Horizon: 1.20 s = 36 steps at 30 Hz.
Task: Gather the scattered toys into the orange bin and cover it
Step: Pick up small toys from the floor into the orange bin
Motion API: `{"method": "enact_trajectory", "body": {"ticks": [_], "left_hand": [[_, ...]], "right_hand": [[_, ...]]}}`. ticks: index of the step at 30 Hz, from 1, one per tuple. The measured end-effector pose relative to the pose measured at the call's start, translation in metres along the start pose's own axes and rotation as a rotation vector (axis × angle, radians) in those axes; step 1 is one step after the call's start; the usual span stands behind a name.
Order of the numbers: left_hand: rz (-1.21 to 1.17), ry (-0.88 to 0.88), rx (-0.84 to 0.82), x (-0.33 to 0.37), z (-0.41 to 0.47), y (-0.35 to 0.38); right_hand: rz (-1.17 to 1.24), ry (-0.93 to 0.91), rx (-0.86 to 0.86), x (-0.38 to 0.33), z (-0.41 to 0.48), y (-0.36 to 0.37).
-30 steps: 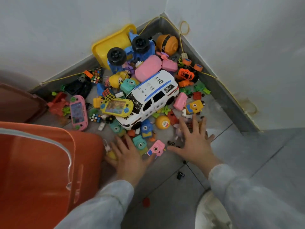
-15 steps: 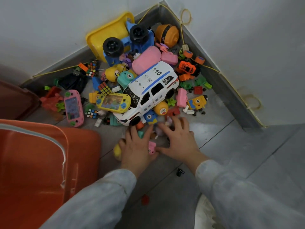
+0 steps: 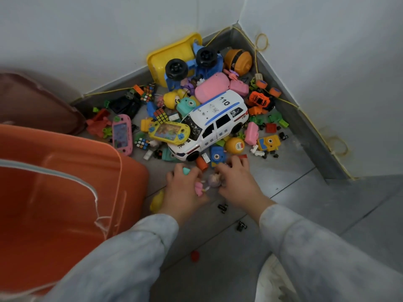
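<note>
A heap of toys fills the floor corner, with a white police car (image 3: 212, 125) in its middle. The orange bin (image 3: 65, 192) stands open at the left. My left hand (image 3: 182, 188) is curled around small toys at the heap's near edge; a teal piece (image 3: 186, 170) and a pink toy (image 3: 198, 188) show between its fingers. My right hand (image 3: 236, 182) is cupped next to it, closed on a small greyish toy (image 3: 214, 179). A yellow ball (image 3: 157, 201) lies half hidden under my left wrist.
A dark brown lid (image 3: 37, 105) leans against the wall behind the bin. A yellow tray (image 3: 172, 55) stands in the corner. Small black pieces (image 3: 222, 207) and a red cap (image 3: 194, 256) lie on the grey tiles near my arms. Yellow cord (image 3: 260, 42) runs along the skirting.
Both hands went from spread flat on the floor to drawn together and curled, scooping small toys from the heap's near edge between them.
</note>
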<state>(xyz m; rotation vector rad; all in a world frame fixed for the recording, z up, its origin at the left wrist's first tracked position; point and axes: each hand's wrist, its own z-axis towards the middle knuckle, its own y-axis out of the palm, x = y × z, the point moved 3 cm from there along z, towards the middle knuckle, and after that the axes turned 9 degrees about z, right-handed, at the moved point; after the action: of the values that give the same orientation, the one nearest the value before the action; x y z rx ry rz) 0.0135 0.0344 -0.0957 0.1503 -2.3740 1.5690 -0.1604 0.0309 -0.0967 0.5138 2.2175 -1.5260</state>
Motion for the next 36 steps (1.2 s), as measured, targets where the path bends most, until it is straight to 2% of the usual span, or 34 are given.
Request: {"method": "enact_trajectory", "body": {"ticks": [6, 13, 18, 20, 23, 27, 30, 36], "left_hand": [[-0.147, 0.009, 0.138, 0.008, -0.018, -0.062], [-0.118, 0.008, 0.263, 0.012, -0.03, -0.17], [-0.071, 0.011, 0.453, -0.021, -0.051, -0.255], [-0.04, -0.012, 0.497, -0.038, -0.063, -0.281], [0.001, -0.071, 0.543, -0.074, -0.082, -0.309], [0.01, -0.246, 0.476, -0.139, -0.102, -0.313], [0.018, -0.364, 0.366, -0.175, -0.114, -0.31], [-0.09, -0.406, 0.228, -0.218, -0.126, -0.299]], "right_hand": [[-0.042, -0.137, 0.055, -0.036, 0.012, -0.053], [-0.102, -0.251, 0.268, -0.102, 0.017, -0.155], [-0.013, -0.409, 0.35, -0.187, 0.007, -0.205], [-0.001, -0.485, 0.361, -0.218, 0.003, -0.205], [0.03, -0.581, 0.281, -0.258, 0.006, -0.186], [0.07, -0.671, 0.166, -0.309, 0.011, -0.137], [0.059, -0.699, 0.066, -0.334, 0.013, -0.095], [0.0, -0.723, -0.098, -0.35, 0.014, -0.042]]}}
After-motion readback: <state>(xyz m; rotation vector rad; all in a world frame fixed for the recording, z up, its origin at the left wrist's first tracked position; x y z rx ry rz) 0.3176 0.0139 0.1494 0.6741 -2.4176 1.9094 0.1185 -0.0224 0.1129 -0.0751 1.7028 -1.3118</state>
